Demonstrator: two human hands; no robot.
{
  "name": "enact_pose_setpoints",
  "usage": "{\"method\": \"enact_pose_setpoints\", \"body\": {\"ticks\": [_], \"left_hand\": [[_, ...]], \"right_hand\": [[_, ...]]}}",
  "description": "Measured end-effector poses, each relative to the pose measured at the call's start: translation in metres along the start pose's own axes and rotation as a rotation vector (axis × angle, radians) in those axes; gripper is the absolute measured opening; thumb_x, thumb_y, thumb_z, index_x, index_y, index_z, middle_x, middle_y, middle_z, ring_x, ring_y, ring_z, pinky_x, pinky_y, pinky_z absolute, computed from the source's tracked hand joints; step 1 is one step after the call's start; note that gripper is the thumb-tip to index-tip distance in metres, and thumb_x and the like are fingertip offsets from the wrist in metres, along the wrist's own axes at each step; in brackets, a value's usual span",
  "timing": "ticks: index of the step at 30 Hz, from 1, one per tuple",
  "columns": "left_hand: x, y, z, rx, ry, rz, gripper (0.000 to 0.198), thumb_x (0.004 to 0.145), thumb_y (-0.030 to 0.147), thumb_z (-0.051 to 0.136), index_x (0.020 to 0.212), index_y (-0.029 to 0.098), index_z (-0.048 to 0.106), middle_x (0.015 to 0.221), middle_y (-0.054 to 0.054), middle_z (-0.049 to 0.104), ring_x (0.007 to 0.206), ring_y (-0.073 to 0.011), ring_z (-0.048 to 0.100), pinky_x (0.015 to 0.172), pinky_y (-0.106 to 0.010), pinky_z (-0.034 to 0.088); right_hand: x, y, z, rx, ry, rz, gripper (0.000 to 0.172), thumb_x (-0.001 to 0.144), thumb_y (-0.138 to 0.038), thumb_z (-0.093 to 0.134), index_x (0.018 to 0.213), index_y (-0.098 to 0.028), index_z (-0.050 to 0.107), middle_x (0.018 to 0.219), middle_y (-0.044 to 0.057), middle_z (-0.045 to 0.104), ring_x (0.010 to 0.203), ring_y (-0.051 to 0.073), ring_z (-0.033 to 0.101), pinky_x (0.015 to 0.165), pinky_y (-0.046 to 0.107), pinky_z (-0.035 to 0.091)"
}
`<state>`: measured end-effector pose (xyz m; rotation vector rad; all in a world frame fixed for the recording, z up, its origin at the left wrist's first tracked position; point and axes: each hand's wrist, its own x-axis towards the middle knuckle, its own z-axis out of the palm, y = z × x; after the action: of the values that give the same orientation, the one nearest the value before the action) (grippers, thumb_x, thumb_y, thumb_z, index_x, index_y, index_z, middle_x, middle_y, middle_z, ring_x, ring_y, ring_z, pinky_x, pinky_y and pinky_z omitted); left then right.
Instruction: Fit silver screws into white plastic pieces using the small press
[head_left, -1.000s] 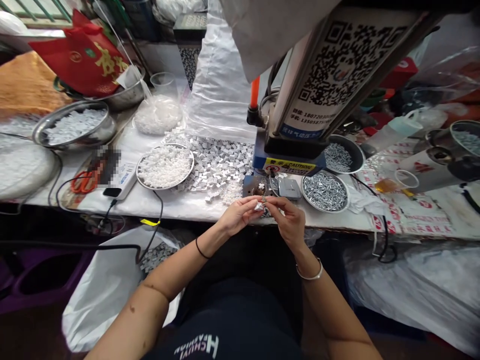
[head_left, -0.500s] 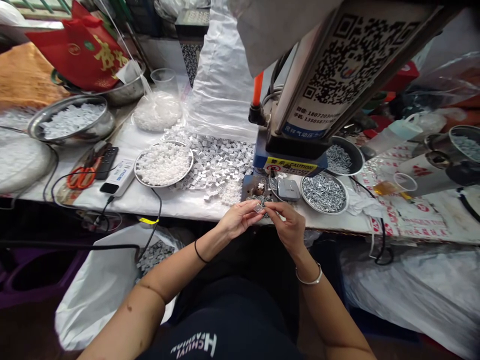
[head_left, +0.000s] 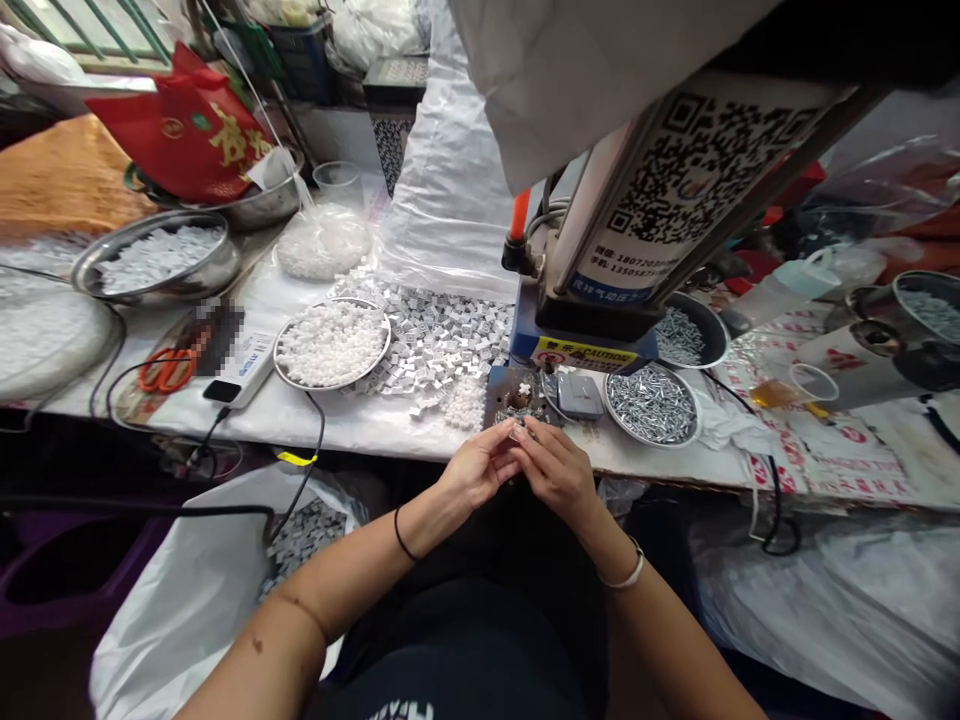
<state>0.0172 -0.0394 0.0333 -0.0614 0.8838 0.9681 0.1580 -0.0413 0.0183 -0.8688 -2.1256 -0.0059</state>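
Pinching a small, whitish, blocky piece (head_left: 517,430) (long axis hidden), the left hand (head_left: 474,470) meets the right hand (head_left: 559,474), its grip unclear; a dark, flat metal plate (head_left: 500,386) lies just beyond their fingers.

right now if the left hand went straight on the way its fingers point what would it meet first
Most likely the fingers of the right hand, right at the fingertips of the left hand; whether they already touch is hard to tell.

Green-barred window (head_left: 97,32), upper left, bright with daylight. White-covered desk (head_left: 375,428) runs across the view. Purple plastic furniture (head_left: 154,548) lower left, in shadow.
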Motion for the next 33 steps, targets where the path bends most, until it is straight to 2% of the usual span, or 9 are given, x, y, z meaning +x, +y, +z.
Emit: {"method": "enact_pose_setpoints", "body": {"ticks": [3, 5, 9, 11, 15, 20, 24, 27, 33], "left_hand": [[0.002, -0.002, -0.001, 0.097, -0.041, 0.051, 0.014, 0.073, 0.025, 0.070, 0.078, 0.013, 0.067, 0.071, -0.003, 0.067, 0.061, -0.0090, 0.062, 0.062, -0.020, 0.051], [0.006, 0.001, -0.002, 0.253, -0.074, 0.123, 0.025, 0.071, 0.033, 0.072, 0.083, 0.012, 0.069, 0.075, -0.005, 0.069, 0.067, -0.0121, 0.064, 0.067, -0.024, 0.052], [0.028, 0.021, 0.000, 0.526, -0.048, 0.558, 0.033, 0.069, 0.033, 0.073, 0.095, 0.014, 0.070, 0.094, -0.008, 0.071, 0.087, -0.0170, 0.066, 0.078, -0.026, 0.051], [0.043, 0.033, 0.001, 0.576, -0.069, 0.700, 0.036, 0.065, 0.027, 0.075, 0.099, 0.014, 0.069, 0.103, -0.009, 0.070, 0.096, -0.0193, 0.064, 0.086, -0.029, 0.050], [0.065, 0.044, -0.001, 0.597, -0.213, 0.652, 0.043, 0.063, 0.026, 0.075, 0.104, 0.014, 0.067, 0.114, -0.011, 0.066, 0.108, -0.0256, 0.060, 0.088, -0.036, 0.051], [0.072, 0.040, -0.005, 0.625, -0.310, 0.614, 0.044, 0.063, 0.027, 0.076, 0.104, 0.013, 0.066, 0.114, -0.012, 0.066, 0.110, -0.0261, 0.060, 0.095, -0.039, 0.047], [0.076, 0.041, -0.002, 0.650, -0.400, 0.642, 0.051, 0.060, 0.027, 0.078, 0.108, 0.014, 0.065, 0.116, -0.010, 0.066, 0.111, -0.0245, 0.059, 0.098, -0.037, 0.045], [0.076, 0.048, 0.006, 0.782, -0.440, 0.680, 0.050, 0.060, 0.029, 0.078, 0.106, 0.015, 0.067, 0.111, -0.009, 0.068, 0.102, -0.0233, 0.063, 0.089, -0.033, 0.051], [0.077, 0.064, 0.015, 1.078, -0.457, 0.774, 0.036, 0.067, 0.034, 0.073, 0.096, 0.013, 0.070, 0.086, -0.006, 0.073, 0.068, -0.0152, 0.066, 0.067, -0.025, 0.053]], "right_hand": [[-0.001, 0.002, 0.002, 0.042, 0.009, 0.071, 0.029, 0.083, -0.014, 0.059, 0.111, -0.018, 0.065, 0.104, 0.010, 0.070, 0.098, 0.021, 0.066, 0.083, 0.035, 0.057], [0.002, 0.008, 0.001, 0.097, 0.034, 0.211, 0.022, 0.085, -0.016, 0.058, 0.103, -0.022, 0.068, 0.096, 0.006, 0.073, 0.088, 0.018, 0.068, 0.078, 0.031, 0.058], [0.022, 0.033, 0.001, 0.225, 0.135, 0.603, 0.015, 0.083, -0.030, 0.061, 0.091, -0.023, 0.071, 0.089, 0.003, 0.074, 0.080, 0.018, 0.069, 0.075, 0.031, 0.056], [0.034, 0.045, 0.003, 0.289, 0.133, 0.694, 0.018, 0.082, -0.034, 0.061, 0.089, -0.022, 0.071, 0.090, 0.003, 0.074, 0.083, 0.019, 0.069, 0.077, 0.031, 0.054], [0.047, 0.058, 0.011, 0.297, 0.042, 0.719, 0.019, 0.080, -0.036, 0.061, 0.083, -0.020, 0.071, 0.087, 0.003, 0.074, 0.081, 0.020, 0.069, 0.076, 0.030, 0.052], [0.047, 0.060, 0.014, 0.237, 0.016, 0.648, 0.015, 0.081, -0.032, 0.061, 0.083, -0.021, 0.071, 0.085, 0.003, 0.074, 0.080, 0.020, 0.069, 0.074, 0.030, 0.053], [0.045, 0.062, 0.012, 0.110, -0.031, 0.395, 0.014, 0.085, -0.025, 0.056, 0.087, -0.022, 0.070, 0.086, 0.004, 0.073, 0.082, 0.018, 0.067, 0.075, 0.030, 0.053], [0.043, 0.065, 0.010, 0.046, -0.089, 0.223, 0.018, 0.088, -0.019, 0.051, 0.090, -0.021, 0.068, 0.084, 0.005, 0.072, 0.081, 0.018, 0.066, 0.074, 0.030, 0.053], [0.038, 0.072, 0.006, 0.010, -0.134, 0.084, 0.028, 0.087, -0.010, 0.046, 0.104, -0.021, 0.066, 0.099, 0.006, 0.071, 0.090, 0.018, 0.065, 0.081, 0.033, 0.054]]}}
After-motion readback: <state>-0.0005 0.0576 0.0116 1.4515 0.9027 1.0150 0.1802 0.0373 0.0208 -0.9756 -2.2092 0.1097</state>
